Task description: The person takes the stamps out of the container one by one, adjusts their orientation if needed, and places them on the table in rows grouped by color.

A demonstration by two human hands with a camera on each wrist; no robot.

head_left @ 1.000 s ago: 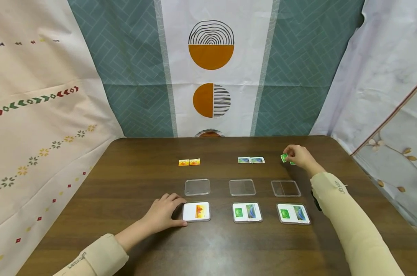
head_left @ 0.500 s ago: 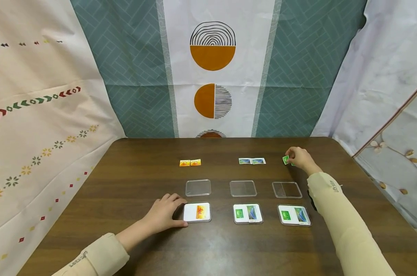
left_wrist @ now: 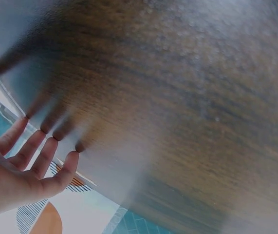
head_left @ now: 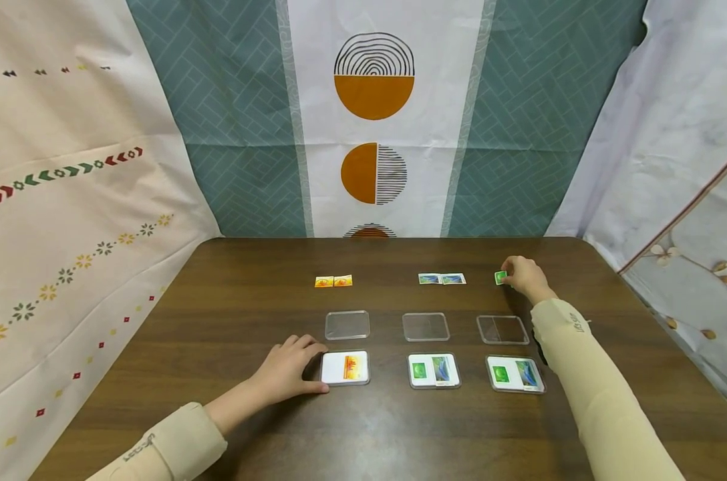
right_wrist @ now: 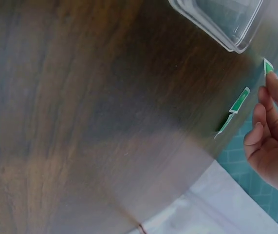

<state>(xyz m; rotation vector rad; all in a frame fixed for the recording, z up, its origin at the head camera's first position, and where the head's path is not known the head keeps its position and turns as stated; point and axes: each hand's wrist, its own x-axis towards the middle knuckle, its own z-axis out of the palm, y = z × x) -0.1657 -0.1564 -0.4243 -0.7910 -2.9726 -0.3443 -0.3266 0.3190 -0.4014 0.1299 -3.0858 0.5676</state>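
My right hand [head_left: 523, 276] pinches a small green picture card [right_wrist: 268, 67] between thumb and forefinger at the far right of the table. Below it in the right wrist view, two more green cards [right_wrist: 239, 101] lie on the wood, mostly hidden by the hand in the head view. At the front left, my left hand [head_left: 287, 371] rests with spread fingers beside a clear case [head_left: 333, 369] with a white insert and an orange picture. Its forefinger and thumb reach the case's left corners. The left wrist view shows the fingertips [left_wrist: 44, 130] on the tabletop.
Two more filled cases, a middle one [head_left: 427, 382] and a right one [head_left: 513, 386], show green and blue pictures. Behind the row lie three clear lids [head_left: 347, 325]. Orange cards [head_left: 333, 281] and blue landscape cards [head_left: 442, 278] lie farther back. Curtains surround the brown table [head_left: 243, 280].
The green card in my right hand has turned from tilted to nearly level, and the right forearm has shifted slightly left. My left hand stays by the left case.
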